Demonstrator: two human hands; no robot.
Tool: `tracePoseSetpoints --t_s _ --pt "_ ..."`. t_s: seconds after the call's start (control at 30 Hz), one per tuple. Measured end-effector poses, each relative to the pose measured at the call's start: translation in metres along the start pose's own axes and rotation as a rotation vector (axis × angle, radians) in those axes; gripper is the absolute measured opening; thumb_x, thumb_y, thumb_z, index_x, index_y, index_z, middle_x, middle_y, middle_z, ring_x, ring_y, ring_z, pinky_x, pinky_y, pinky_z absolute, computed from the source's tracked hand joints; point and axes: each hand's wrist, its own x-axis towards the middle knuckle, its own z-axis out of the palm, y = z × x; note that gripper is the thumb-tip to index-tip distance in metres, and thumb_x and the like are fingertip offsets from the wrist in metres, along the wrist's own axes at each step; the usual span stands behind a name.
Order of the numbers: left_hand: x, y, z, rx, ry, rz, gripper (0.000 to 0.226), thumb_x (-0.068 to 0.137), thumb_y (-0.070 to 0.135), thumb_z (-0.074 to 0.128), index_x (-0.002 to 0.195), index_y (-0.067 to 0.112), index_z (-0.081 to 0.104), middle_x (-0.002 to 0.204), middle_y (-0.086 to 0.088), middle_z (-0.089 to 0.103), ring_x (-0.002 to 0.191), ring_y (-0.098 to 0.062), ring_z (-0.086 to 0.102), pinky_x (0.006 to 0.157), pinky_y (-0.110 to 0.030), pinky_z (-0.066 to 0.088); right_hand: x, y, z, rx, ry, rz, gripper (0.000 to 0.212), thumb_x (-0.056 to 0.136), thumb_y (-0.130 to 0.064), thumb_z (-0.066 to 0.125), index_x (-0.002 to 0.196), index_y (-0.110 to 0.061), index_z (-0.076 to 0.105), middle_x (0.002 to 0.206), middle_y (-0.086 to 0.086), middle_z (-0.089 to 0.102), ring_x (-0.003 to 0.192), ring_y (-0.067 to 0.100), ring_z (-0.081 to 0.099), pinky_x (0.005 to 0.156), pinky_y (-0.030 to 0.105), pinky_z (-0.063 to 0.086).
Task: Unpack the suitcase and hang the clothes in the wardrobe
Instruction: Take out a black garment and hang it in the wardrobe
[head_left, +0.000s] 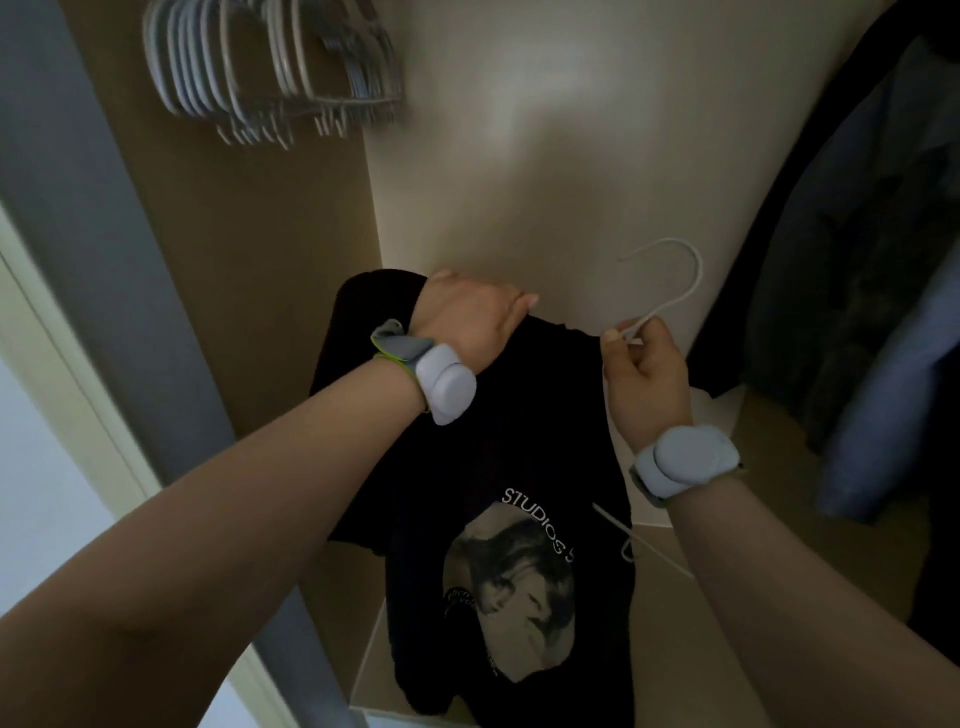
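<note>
While my left hand (467, 317) clamps the black T-shirt (493, 467) by its shoulder and my right hand (644, 364) pinches the white hanger (665, 312) at its neck, inside the wardrobe (519, 156), one hanger arm pokes out bare. If either grip loosens, the shirt could slide off.

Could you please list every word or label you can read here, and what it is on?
"STUDIOS": white letters on the black T-shirt, above its portrait print; the characters after it are cut off.
The small print left of the portrait: too blurred to read.
No other text.
</note>
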Motion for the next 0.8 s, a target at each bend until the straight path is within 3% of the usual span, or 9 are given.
tracePoseSetpoints --t_s 0.13,0.2,0.3,0.37,0.43,0.53,0.6,0.7,0.8 --pt "0.001 0.022 0.005 -0.120 -0.213 0.068 0.044 0.099 0.049 0.027 0.099 0.018 0.059 0.098 -0.006 0.064 0.092 -0.028 0.059 0.066 -0.029 0.034 -0.002 0.008 -0.007 -0.019 -0.102 0.052 0.015 0.095 -0.018 0.052 0.080 -0.014 0.054 0.060 -0.001 0.053 0.054 0.005 0.049 0.057 0.026 0.042" --pt "0.000 0.025 0.012 -0.148 -0.237 0.079 0.044 0.097 0.052 0.030 0.097 0.019 0.059 0.096 -0.006 0.064 0.091 -0.028 0.059 0.064 -0.028 0.033 -0.005 0.013 -0.011 -0.077 -0.135 0.031 0.012 0.094 -0.020 0.055 0.082 -0.020 0.055 0.065 -0.005 0.054 0.059 0.004 0.050 0.061 0.027 0.043" --pt "0.001 0.022 0.021 -0.119 -0.180 -0.045 0.047 0.094 0.056 0.033 0.093 0.017 0.060 0.101 -0.009 0.066 0.095 -0.031 0.059 0.066 -0.030 0.034 -0.015 0.025 -0.026 -0.313 0.042 -0.163 0.014 0.089 -0.020 0.060 0.101 -0.013 0.062 0.093 -0.003 0.053 0.084 0.011 0.050 0.075 0.021 0.040" --pt "0.004 0.017 0.022 -0.132 -0.135 -0.133 0.049 0.094 0.056 0.034 0.093 0.016 0.062 0.099 -0.011 0.066 0.093 -0.032 0.060 0.065 -0.031 0.035 -0.030 0.034 -0.031 -0.312 0.140 -0.210 0.014 0.087 -0.015 0.061 0.100 -0.010 0.064 0.093 -0.002 0.054 0.082 0.006 0.050 0.074 0.014 0.039" --pt "0.006 0.015 0.022 -0.178 -0.100 -0.180 0.048 0.094 0.055 0.036 0.092 0.015 0.062 0.094 -0.012 0.067 0.088 -0.032 0.060 0.064 -0.030 0.037 -0.049 0.047 -0.027 -0.268 0.024 -0.079 0.014 0.088 -0.016 0.062 0.101 -0.011 0.065 0.087 0.000 0.061 0.076 0.004 0.053 0.071 0.012 0.041" --pt "0.008 0.020 0.022 -0.248 -0.063 -0.196 0.047 0.094 0.053 0.038 0.087 0.013 0.062 0.088 -0.012 0.066 0.083 -0.032 0.060 0.061 -0.029 0.035 -0.067 0.067 -0.014 -0.272 -0.205 0.172 0.037 0.086 -0.022 0.067 0.120 -0.011 0.058 0.101 -0.002 0.061 0.090 0.011 0.057 0.083 0.021 0.046" --pt "0.007 0.025 0.024 -0.283 -0.067 -0.200 0.047 0.094 0.052 0.040 0.086 0.012 0.063 0.084 -0.011 0.065 0.080 -0.031 0.059 0.060 -0.028 0.034 -0.068 0.071 -0.011 -0.311 -0.213 0.156 0.039 0.085 -0.021 0.068 0.121 -0.011 0.058 0.105 -0.003 0.056 0.093 0.013 0.055 0.086 0.026 0.046" --pt "0.003 0.026 0.028 -0.365 -0.067 -0.228 0.047 0.094 0.051 0.041 0.081 0.011 0.061 0.076 -0.009 0.062 0.074 -0.029 0.058 0.059 -0.030 0.040 -0.067 0.072 -0.009 -0.330 -0.195 0.024 0.019 0.083 -0.015 0.069 0.101 -0.013 0.065 0.094 0.000 0.059 0.088 0.017 0.057 0.080 0.031 0.048" --pt "0.000 0.023 0.033 -0.460 -0.042 -0.287 0.044 0.093 0.051 0.044 0.069 0.015 0.054 0.066 -0.004 0.055 0.069 -0.027 0.056 0.059 -0.030 0.041 -0.076 0.070 -0.006 -0.234 -0.234 0.073 0.021 0.084 -0.014 0.067 0.099 -0.021 0.055 0.094 -0.007 0.055 0.082 0.010 0.054 0.072 0.017 0.043"
